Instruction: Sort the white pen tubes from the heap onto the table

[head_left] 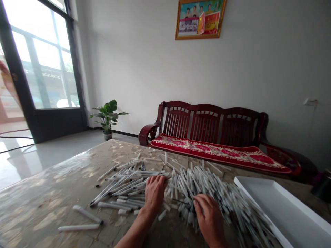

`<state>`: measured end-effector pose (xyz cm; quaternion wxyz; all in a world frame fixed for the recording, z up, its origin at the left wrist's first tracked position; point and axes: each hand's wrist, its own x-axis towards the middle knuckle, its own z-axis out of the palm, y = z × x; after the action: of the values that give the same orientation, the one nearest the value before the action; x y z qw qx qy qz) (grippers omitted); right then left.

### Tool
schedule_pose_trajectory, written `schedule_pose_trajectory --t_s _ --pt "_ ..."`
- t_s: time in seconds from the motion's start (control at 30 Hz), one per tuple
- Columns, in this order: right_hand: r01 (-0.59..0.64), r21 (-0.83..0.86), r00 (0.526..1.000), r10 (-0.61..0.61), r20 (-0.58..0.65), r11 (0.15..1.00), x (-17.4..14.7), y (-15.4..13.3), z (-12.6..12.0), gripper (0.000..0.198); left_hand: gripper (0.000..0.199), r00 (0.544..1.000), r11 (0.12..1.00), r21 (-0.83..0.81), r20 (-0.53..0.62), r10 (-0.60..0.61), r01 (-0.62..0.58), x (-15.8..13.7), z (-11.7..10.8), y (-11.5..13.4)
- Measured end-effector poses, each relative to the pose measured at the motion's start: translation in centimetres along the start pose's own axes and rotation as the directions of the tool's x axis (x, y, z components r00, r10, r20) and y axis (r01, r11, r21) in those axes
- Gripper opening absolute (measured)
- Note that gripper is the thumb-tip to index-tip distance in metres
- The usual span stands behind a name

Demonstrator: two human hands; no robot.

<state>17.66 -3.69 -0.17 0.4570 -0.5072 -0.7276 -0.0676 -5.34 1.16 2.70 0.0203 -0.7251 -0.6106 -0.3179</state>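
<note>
My left hand reaches over the right end of a loose group of pens, mostly clear with dark tips. Its fingers curl down and are closed; what they hold, if anything, is hidden behind them. At the near edge of a large heap of whitish pen barrels is my right hand, thumb and fingers drawn together at the heap. I cannot make out what sits between them. Short whitish pen caps lie between the two hands.
All this lies on a table under a patterned cover. Two separate pens rest at the near left. A shallow white tray stands to the right. Beyond the table are a dark red wooden bench and a potted plant.
</note>
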Motion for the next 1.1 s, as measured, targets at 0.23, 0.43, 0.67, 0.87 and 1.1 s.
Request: schedule_pose_trajectory --t_s 0.23,0.43,0.67,0.87,1.1 --pt "-0.288 0.206 0.954 0.261 0.147 0.935 0.0 -1.7 -0.6 0.041 0.016 0.893 0.835 -0.340 -0.033 0.450 -0.433 -1.6 0.8 3.0" --pt "-0.331 0.213 0.923 0.269 0.274 0.919 0.4 -2.4 -0.1 0.050 0.020 0.838 0.799 -0.276 -0.053 0.542 -0.534 -2.2 1.9 3.8" --pt "-0.386 0.257 0.910 0.319 0.265 0.886 0.3 -0.7 -0.1 0.034 0.019 0.857 0.823 -0.248 -0.076 0.509 -0.511 -1.6 2.3 3.1" --pt "-0.317 0.180 0.938 0.281 0.202 0.931 0.5 0.6 -0.9 0.025 0.013 0.997 0.634 -0.773 0.033 0.071 -0.020 -1.3 2.0 3.6" --pt "-0.251 0.102 0.962 0.236 0.136 0.963 0.2 -0.1 -0.6 0.030 0.038 0.902 -0.288 -0.929 0.315 -0.296 0.230 -0.7 1.7 4.5"
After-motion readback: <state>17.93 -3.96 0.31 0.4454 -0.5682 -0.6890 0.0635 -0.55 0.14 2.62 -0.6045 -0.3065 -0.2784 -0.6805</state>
